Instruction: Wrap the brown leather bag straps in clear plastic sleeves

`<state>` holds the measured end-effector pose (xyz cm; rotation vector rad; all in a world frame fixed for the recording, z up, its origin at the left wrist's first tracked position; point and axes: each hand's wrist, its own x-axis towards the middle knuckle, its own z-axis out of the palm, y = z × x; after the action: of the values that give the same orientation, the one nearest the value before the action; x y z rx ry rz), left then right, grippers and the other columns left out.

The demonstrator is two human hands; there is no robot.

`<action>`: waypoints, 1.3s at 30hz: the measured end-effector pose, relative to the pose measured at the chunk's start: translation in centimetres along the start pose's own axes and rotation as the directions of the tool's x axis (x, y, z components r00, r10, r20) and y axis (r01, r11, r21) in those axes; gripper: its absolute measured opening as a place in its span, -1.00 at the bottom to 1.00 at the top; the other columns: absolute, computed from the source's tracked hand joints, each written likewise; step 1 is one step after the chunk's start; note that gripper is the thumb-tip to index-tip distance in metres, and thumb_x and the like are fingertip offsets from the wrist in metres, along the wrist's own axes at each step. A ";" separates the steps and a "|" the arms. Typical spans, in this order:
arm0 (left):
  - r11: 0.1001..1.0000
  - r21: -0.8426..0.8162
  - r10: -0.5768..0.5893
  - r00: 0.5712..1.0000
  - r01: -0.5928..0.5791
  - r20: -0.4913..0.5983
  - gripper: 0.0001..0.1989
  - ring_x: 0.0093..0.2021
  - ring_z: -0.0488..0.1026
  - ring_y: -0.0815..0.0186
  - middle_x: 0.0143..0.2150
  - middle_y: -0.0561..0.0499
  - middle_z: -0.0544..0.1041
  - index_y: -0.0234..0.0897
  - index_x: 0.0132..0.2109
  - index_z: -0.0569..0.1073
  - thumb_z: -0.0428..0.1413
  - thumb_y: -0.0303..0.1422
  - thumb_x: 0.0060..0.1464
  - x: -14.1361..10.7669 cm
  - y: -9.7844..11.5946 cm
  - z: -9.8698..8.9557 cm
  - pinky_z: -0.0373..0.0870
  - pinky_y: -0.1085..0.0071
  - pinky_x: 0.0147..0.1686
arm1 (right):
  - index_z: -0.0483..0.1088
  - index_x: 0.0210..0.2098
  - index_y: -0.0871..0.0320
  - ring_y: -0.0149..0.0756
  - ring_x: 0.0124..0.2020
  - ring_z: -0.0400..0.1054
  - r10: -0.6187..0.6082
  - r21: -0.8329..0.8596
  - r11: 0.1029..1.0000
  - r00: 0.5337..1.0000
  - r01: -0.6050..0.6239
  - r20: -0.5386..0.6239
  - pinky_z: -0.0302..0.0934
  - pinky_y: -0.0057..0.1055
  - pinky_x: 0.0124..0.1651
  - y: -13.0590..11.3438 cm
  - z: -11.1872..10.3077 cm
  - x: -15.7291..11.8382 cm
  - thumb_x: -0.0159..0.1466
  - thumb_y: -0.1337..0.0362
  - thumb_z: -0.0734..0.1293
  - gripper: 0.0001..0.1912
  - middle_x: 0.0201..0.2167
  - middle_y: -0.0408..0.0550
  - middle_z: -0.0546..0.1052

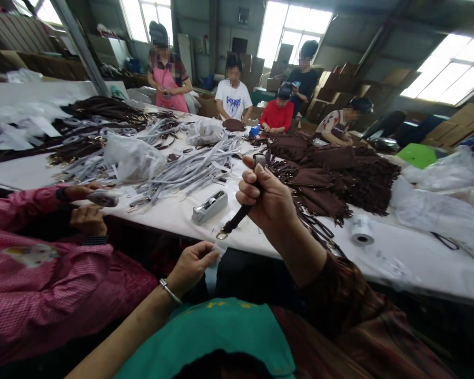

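Note:
My right hand (266, 197) is raised over the table edge, its fingers closed round a dark strap (239, 218). The strap slants down to the left and ends in a metal clasp (221, 235). Just below the clasp, my left hand (195, 263) pinches a thin translucent strip (218, 251), which hangs below the fingers. A grey tape dispenser (210, 207) stands on the white table (174, 217), behind the clasp.
Grey-wrapped straps (193, 166) and plastic bags (132, 158) lie across the table. Brown fringed pieces (324, 173) are heaped at the right, near a clear roll (362, 230). A co-worker in pink (63, 279) sits at the left; several people stand or sit across the table.

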<state>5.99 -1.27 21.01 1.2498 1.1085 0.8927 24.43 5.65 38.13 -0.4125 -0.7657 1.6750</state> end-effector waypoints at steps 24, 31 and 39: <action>0.996 -0.089 0.007 0.999 -0.010 -0.034 -0.73 -0.40 0.40 0.33 -0.41 -0.01 0.54 -0.32 -0.27 0.56 0.24 -0.17 0.02 0.9 0.9 0.5 0.32 0.44 -0.34 | 0.37 -0.08 0.08 -0.54 -0.64 0.00 0.000 0.003 1.000 0.999 0.000 -0.044 0.03 -0.61 -0.62 0.7 -0.1 0.5 0.36 0.31 0.24 -0.84 -0.51 -0.25 0.23; 0.993 -0.109 0.029 0.998 -0.034 -0.051 -0.71 -0.40 0.41 0.32 -0.42 -0.02 0.56 -0.32 -0.27 0.57 0.25 -0.15 0.01 1.3 0.9 0.3 0.33 0.43 -0.34 | 0.38 -0.18 0.13 -0.53 -0.62 -0.02 0.022 0.010 1.000 0.997 -0.022 -0.076 0.04 -0.61 -0.62 1.0 -0.6 0.8 0.36 0.31 0.22 -0.88 -0.49 -0.24 0.21; 0.983 -0.180 0.025 0.998 -0.034 -0.051 -0.68 -0.36 0.48 0.29 -0.37 -0.05 0.62 -0.31 -0.16 0.61 0.27 -0.17 0.02 2.2 0.6 0.4 0.37 0.42 -0.31 | 0.37 -0.19 0.14 -0.55 -0.61 0.01 0.004 0.053 0.999 0.995 0.001 -0.097 0.04 -0.64 -0.60 1.5 -1.2 1.6 0.35 0.34 0.23 -0.91 -0.49 -0.24 0.21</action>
<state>6.99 0.82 21.30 1.1021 1.0242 1.0275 23.70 7.36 36.41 -0.4540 -0.6479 1.6603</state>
